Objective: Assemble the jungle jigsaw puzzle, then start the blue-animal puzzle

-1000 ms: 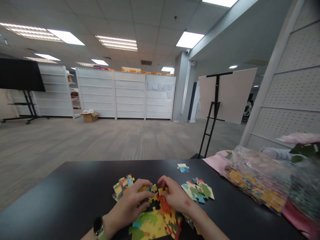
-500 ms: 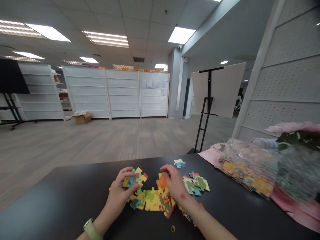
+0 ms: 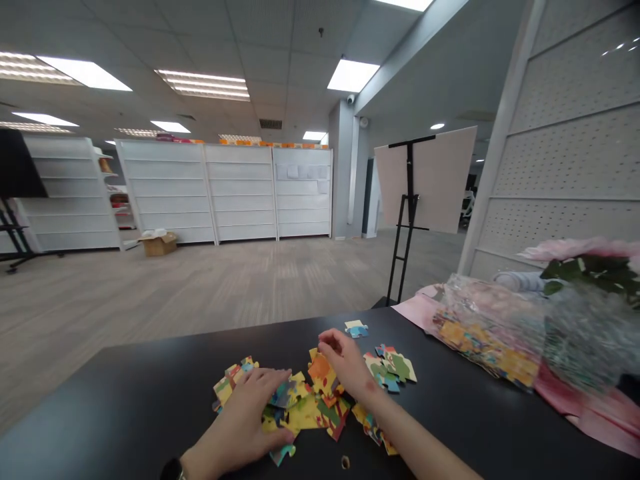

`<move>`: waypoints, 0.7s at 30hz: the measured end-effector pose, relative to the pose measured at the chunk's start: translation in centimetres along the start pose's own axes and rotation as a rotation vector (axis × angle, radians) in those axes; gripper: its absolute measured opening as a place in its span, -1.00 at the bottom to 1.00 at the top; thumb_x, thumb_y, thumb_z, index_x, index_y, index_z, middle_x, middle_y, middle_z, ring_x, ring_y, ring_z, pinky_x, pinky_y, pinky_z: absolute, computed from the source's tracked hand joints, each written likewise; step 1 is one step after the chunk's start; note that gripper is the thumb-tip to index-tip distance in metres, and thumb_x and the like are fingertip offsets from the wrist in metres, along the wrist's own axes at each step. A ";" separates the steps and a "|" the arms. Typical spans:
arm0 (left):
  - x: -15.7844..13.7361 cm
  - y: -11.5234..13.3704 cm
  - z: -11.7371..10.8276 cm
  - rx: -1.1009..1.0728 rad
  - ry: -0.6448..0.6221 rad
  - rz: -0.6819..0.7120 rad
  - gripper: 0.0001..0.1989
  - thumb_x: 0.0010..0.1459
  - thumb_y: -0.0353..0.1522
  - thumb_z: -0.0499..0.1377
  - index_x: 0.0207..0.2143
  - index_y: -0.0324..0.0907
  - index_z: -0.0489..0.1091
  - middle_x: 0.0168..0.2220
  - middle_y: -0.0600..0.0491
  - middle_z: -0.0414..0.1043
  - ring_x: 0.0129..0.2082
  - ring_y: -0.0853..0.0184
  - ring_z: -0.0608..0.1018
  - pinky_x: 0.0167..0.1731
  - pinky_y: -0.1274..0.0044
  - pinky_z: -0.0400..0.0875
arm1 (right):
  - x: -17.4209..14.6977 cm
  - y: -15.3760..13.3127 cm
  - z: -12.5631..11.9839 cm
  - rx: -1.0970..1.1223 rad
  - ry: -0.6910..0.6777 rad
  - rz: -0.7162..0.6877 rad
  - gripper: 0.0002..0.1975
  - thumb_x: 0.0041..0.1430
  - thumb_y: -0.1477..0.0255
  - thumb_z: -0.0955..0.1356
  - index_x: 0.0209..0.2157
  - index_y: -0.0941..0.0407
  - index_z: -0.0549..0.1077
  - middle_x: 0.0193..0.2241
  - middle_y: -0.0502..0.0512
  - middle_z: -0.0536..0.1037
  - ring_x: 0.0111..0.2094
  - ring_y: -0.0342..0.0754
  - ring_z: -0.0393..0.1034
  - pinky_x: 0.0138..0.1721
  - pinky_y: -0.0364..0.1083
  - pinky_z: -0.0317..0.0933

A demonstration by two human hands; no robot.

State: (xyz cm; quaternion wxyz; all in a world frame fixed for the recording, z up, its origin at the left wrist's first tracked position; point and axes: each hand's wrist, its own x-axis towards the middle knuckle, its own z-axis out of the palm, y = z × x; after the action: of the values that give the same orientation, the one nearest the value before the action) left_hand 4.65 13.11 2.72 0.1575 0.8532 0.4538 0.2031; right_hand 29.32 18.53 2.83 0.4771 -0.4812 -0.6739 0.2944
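My left hand [image 3: 247,417] is spread low over the jigsaw pieces, thumb and fingers wide apart, with nothing visibly gripped. A blue-and-yellow joined piece [image 3: 286,395] lies by its fingertips, on top of the yellow pieces [image 3: 305,415]. Beyond the hand is a heap of mixed jigsaw pieces [image 3: 227,380], partly covered by it. My right hand [image 3: 347,367] has its fingers curled together just beside an orange jigsaw piece [image 3: 321,370]; what they hold, if anything, is hidden. Under its forearm, several more pieces [image 3: 367,423] show partly.
Green-and-cream pieces [image 3: 397,365] lie right of my right hand, and a single blue-and-white piece [image 3: 356,329] farther back. On the black table's [image 3: 150,400] right side are a clear bag of puzzle pieces [image 3: 485,340] and wrapped flowers [image 3: 590,287]. A small brown ring [image 3: 345,462] sits near the front.
My left hand has come down and toward me, spreading out; the blue-and-yellow piece it held raised now lies on the others. The right hand has hardly moved. The view has shifted slightly.
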 end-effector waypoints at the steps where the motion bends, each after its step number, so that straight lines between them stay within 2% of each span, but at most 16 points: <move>1: 0.1 0.1 -0.1 0.001 -0.017 0.005 -0.22 -0.02 -0.09 0.40 0.25 0.03 0.27 0.17 -0.07 0.40 0.16 -0.04 0.37 0.23 0.14 0.16 | -0.3 -0.2 0.1 0.018 -0.032 0.003 -0.79 0.14 0.32 0.32 -0.22 0.11 0.45 -0.29 0.08 0.58 -0.27 -0.02 0.49 -0.23 -0.09 0.33; 3: 0.2 0.5 -0.3 -0.001 -0.036 0.019 -0.39 0.08 -0.14 0.35 0.19 0.06 0.34 0.10 -0.03 0.44 0.10 0.03 0.42 0.17 0.21 0.23 | -1.0 -0.7 0.2 0.018 -0.156 -0.020 -0.69 0.05 0.38 0.39 -0.12 0.09 0.46 -0.20 0.07 0.59 -0.18 0.00 0.50 -0.15 -0.08 0.34; 6: 0.3 1.0 -0.4 -0.004 -0.062 0.032 -0.50 0.13 -0.22 0.34 0.13 0.10 0.39 0.04 0.01 0.42 0.03 0.09 0.44 0.07 0.30 0.31 | -1.8 -1.4 0.2 -0.054 -0.325 -0.064 -0.57 -0.03 0.50 0.41 -0.04 0.05 0.48 -0.08 0.05 0.58 -0.05 0.04 0.47 0.03 -0.03 0.27; 8: 0.3 1.1 -0.2 -0.010 -0.070 0.039 -0.51 0.10 -0.25 0.37 0.09 0.12 0.40 0.04 0.03 0.38 0.03 0.12 0.43 0.07 0.33 0.30 | -1.8 -1.7 0.1 -0.088 -0.295 -0.049 -0.55 0.03 0.49 0.38 0.02 0.05 0.45 -0.08 0.07 0.58 -0.04 0.06 0.46 0.05 0.01 0.25; 11: 0.2 0.9 0.2 -0.065 -0.054 0.040 -0.47 0.06 -0.29 0.40 0.09 0.11 0.39 0.06 0.03 0.31 0.05 0.16 0.42 0.10 0.39 0.28 | -1.2 -1.7 -0.2 -0.057 -0.119 -0.010 -0.53 0.16 0.37 0.35 0.12 0.07 0.36 -0.01 0.13 0.54 0.02 0.08 0.42 0.07 0.03 0.23; 13: 0.2 0.8 0.5 -0.124 -0.037 0.038 -0.41 0.03 -0.35 0.41 0.11 0.11 0.36 0.08 0.04 0.26 0.05 0.20 0.42 0.10 0.44 0.28 | -0.8 -1.6 -0.3 0.008 -0.078 0.031 -0.57 0.19 0.28 0.33 0.08 0.10 0.37 -0.08 0.14 0.57 -0.06 0.07 0.45 -0.01 0.01 0.28; 15: 0.2 0.7 0.7 -0.175 -0.011 0.033 -0.35 -0.02 -0.41 0.43 0.12 0.11 0.35 0.08 0.05 0.23 0.05 0.22 0.42 0.08 0.48 0.29 | -0.8 -1.7 -0.5 0.058 -0.171 0.074 -0.64 0.20 0.23 0.32 -0.02 0.11 0.42 -0.24 0.08 0.59 -0.22 0.02 0.47 -0.17 -0.05 0.33; 17: 0.3 0.7 0.9 -0.209 0.026 0.032 -0.33 -0.05 -0.45 0.43 0.11 0.10 0.36 0.07 0.06 0.22 0.04 0.22 0.42 0.08 0.49 0.30 | -1.0 -2.1 -0.9 -0.004 -0.319 0.078 -0.72 0.18 0.26 0.34 -0.13 0.10 0.48 -0.32 0.03 0.58 -0.29 -0.01 0.45 -0.22 -0.07 0.32; 19: 0.4 0.7 0.9 -0.236 0.066 0.039 -0.33 -0.08 -0.47 0.44 0.10 0.08 0.37 0.04 0.05 0.23 0.04 0.21 0.41 0.08 0.48 0.29 | -1.3 -2.6 -1.5 -0.163 -0.440 0.033 -0.73 0.15 0.28 0.36 -0.14 0.09 0.52 -0.25 0.06 0.57 -0.21 0.02 0.44 -0.13 -0.03 0.30; 21: 0.4 0.6 1.0 -0.264 0.102 0.049 -0.35 -0.08 -0.47 0.44 0.08 0.06 0.39 0.01 0.04 0.25 0.04 0.20 0.41 0.09 0.45 0.29 | -1.6 -2.9 -2.3 -0.307 -0.546 -0.030 -0.59 0.10 0.24 0.41 -0.03 0.08 0.51 -0.12 0.13 0.54 -0.06 0.11 0.40 0.01 0.04 0.24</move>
State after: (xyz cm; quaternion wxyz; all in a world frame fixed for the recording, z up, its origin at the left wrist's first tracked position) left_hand 5.79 13.03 2.25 0.2401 0.8245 0.4094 0.3082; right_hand 30.53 15.83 5.65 0.2045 -0.4408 -0.8206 0.3007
